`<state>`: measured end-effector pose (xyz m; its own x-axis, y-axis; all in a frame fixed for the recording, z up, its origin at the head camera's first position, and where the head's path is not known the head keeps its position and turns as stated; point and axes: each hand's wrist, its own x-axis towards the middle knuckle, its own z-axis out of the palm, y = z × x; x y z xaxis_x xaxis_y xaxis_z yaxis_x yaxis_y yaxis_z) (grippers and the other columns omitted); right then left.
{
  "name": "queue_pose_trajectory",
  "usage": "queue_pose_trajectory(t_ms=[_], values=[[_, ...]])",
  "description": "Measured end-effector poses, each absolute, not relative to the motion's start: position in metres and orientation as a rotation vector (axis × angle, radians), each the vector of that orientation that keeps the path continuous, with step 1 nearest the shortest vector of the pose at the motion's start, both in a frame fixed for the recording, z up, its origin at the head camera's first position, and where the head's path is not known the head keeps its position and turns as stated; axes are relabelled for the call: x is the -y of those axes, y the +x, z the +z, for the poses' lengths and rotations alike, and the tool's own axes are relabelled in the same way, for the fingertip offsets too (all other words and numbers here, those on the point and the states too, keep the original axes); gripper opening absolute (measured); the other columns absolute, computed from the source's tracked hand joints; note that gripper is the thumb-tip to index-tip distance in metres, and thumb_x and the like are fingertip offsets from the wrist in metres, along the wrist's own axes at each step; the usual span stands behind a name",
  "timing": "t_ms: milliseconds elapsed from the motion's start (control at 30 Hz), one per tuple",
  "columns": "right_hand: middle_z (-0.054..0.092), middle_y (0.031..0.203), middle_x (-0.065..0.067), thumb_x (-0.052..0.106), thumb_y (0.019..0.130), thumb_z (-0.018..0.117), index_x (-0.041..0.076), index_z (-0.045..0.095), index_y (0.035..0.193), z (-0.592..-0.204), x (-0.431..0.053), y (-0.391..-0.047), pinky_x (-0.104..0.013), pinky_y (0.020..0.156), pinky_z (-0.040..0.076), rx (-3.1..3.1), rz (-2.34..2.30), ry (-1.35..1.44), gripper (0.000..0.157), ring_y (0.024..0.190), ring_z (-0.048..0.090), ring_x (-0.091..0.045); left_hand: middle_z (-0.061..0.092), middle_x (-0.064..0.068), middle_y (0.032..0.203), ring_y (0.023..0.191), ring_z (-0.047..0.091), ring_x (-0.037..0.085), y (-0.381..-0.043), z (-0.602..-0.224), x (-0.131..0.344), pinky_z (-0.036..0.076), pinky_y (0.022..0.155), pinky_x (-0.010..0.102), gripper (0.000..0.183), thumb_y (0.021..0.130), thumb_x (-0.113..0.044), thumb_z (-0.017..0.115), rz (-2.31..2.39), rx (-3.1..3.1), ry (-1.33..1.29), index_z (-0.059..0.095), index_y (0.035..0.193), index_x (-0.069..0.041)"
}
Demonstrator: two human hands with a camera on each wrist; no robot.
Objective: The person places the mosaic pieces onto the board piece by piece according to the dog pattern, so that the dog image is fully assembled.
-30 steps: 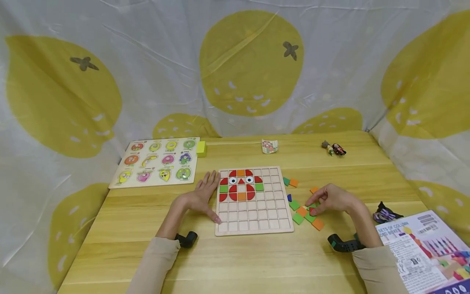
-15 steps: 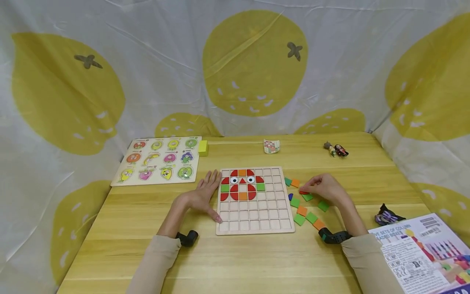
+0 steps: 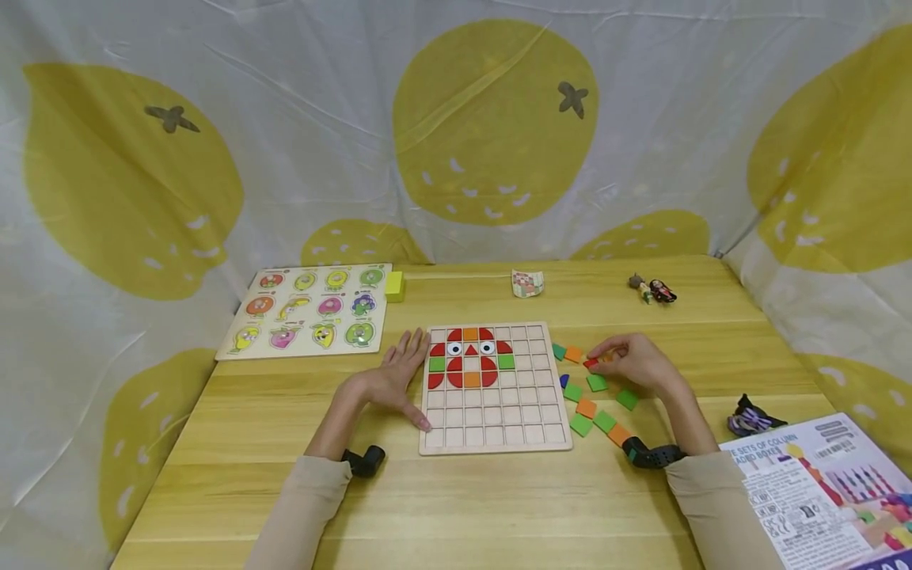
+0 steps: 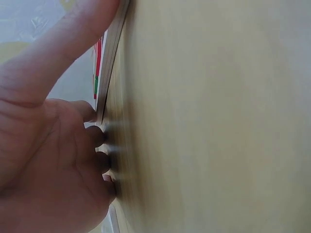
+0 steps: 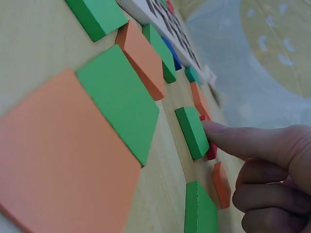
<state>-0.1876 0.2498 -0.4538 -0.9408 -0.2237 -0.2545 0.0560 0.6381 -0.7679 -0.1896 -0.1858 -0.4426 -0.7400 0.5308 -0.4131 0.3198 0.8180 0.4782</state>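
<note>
In the head view my left hand [image 3: 388, 388] lies with fingers spread along the left edge of a wooden grid board [image 3: 492, 416], its thumb at the lower left. Red, orange, green and eye-patterned tiles [image 3: 471, 379] fill several cells in the board's upper left. The left wrist view shows that hand's palm [image 4: 53, 160] beside the board's edge. Right of the board, my right hand [image 3: 634, 362] pinches a small red tile [image 3: 590, 363] between thumb and index finger. In the right wrist view the red tile [image 5: 212, 151] is partly hidden behind a green square tile [image 5: 192, 132].
Loose green, orange and blue tiles [image 3: 586, 408] lie right of the board. A fruit puzzle board [image 3: 306, 317], yellow block [image 3: 394, 286], patterned card [image 3: 527, 283] and small figurines [image 3: 651, 290] stand farther back. A printed box [image 3: 805, 483] and dark pouch [image 3: 754, 418] lie at right.
My right hand has moved away from me and slightly left with the red tile, from among the green tiles to beside the orange ones. The left hand stays at the board's edge.
</note>
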Motion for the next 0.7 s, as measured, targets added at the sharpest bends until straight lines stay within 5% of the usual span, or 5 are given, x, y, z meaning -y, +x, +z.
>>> queue_pose_trajectory(t_ms=[467,700], values=[[0.041,0.056,0.005,0.019,0.082,0.076,0.000,0.068,0.105,-0.445,-0.250,-0.188,-0.024,0.048,0.032,-2.614,-1.134,-0.090,0.032,0.050,0.035,-0.010,-0.023,0.012,0.161,0.148,-0.023,0.033,-0.190,-0.444,0.184,-0.005,0.123,0.053,0.146,0.057,-0.057,0.086,0.514,-2.450,0.640,-0.013,0.154,-0.011],[0.035,0.057,0.002,0.024,0.081,0.078,0.008,0.071,0.102,-0.428,-0.200,-0.183,-0.025,0.047,0.029,-2.550,-1.276,-0.188,0.027,0.049,0.030,-0.012,-0.022,0.014,0.161,0.148,-0.022,0.035,-0.190,-0.443,0.185,-0.003,0.122,0.055,0.146,0.057,-0.056,0.087,0.511,-2.458,0.632,-0.012,0.154,-0.010]])
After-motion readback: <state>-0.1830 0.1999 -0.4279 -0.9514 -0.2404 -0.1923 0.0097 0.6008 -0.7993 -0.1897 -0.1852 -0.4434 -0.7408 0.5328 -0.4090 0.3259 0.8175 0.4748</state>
